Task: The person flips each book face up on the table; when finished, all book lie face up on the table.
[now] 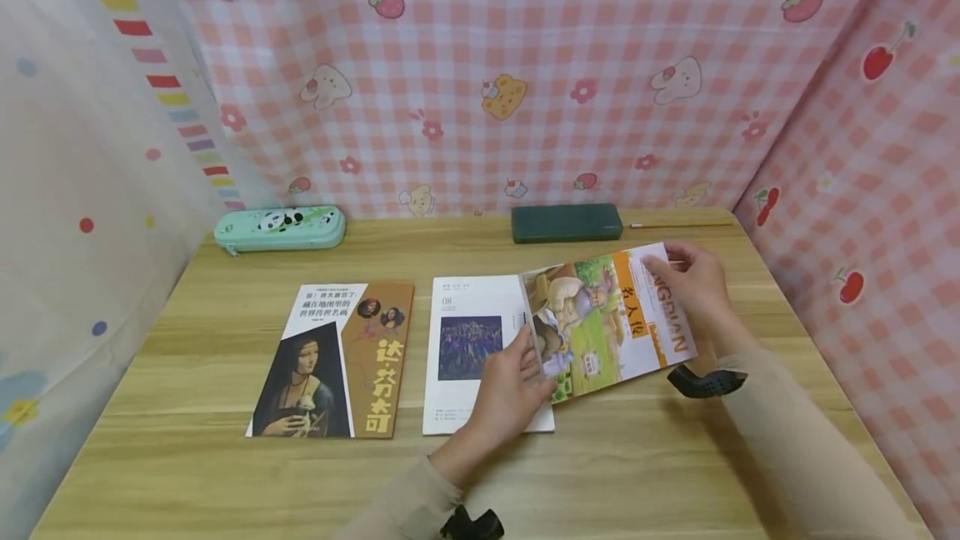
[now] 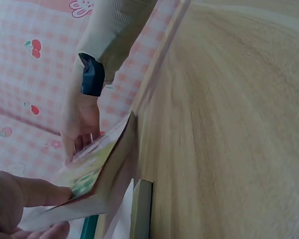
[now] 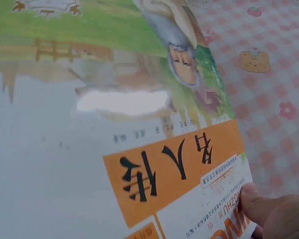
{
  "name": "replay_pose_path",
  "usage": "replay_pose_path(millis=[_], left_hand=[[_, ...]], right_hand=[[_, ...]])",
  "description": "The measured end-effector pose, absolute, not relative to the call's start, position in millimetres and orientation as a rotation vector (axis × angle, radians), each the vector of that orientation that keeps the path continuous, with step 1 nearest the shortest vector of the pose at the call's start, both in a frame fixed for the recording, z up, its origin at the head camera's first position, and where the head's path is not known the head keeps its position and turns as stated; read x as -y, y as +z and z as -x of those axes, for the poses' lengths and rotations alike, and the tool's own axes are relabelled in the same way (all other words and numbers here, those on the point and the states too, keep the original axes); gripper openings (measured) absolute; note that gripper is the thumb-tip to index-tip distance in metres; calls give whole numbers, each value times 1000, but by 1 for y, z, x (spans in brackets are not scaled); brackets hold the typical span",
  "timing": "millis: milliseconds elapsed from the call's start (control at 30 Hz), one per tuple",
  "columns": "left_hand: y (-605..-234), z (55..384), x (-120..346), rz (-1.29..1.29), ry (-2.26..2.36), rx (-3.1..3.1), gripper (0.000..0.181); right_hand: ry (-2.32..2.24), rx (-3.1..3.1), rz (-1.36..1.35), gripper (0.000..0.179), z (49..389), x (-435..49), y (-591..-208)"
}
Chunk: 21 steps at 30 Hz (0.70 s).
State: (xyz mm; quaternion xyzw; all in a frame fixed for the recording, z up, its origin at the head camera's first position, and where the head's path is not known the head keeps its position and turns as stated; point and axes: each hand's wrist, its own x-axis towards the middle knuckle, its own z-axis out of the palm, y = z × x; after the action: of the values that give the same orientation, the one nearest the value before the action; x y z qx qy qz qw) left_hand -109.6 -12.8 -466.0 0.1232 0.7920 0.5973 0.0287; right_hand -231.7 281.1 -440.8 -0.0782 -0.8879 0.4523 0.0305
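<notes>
Both hands hold a book with an orange title band and a painted cover (image 1: 585,319), turned sideways and tilted above the table. My left hand (image 1: 510,382) grips its left edge, thumb on the cover, as the left wrist view also shows. At the opposite edge my right hand (image 1: 697,277) pinches the book, its thumb over the white end of the cover (image 3: 209,214). Partly beneath the held book and left hand lies a white book (image 1: 471,394) with a dark picture. Farther left rests a brown and white book (image 1: 330,390) with a portrait of a woman.
A mint green pencil case (image 1: 281,228) with pandas stands at the back left of the wooden table (image 1: 225,490). Toward the back right are a dark green case (image 1: 567,223) and a thin pencil (image 1: 678,225). Checked pink cloth (image 1: 465,132) hangs behind.
</notes>
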Motion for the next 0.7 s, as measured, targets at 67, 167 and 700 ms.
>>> replay_pose_path(millis=[67, 167, 700], left_hand=[[-466, 110, 13, -328, 1830, -2443, 89], [-466, 111, 14, -271, 1819, -2467, 91], [-471, 132, 39, -305, 1669, -2709, 58]], right_hand=[[1395, 2770, 206, 65, 236, -278, -448], [1409, 2833, 163, 60, 242, -275, -460], [1260, 2942, -128, 57, 226, -286, -478]])
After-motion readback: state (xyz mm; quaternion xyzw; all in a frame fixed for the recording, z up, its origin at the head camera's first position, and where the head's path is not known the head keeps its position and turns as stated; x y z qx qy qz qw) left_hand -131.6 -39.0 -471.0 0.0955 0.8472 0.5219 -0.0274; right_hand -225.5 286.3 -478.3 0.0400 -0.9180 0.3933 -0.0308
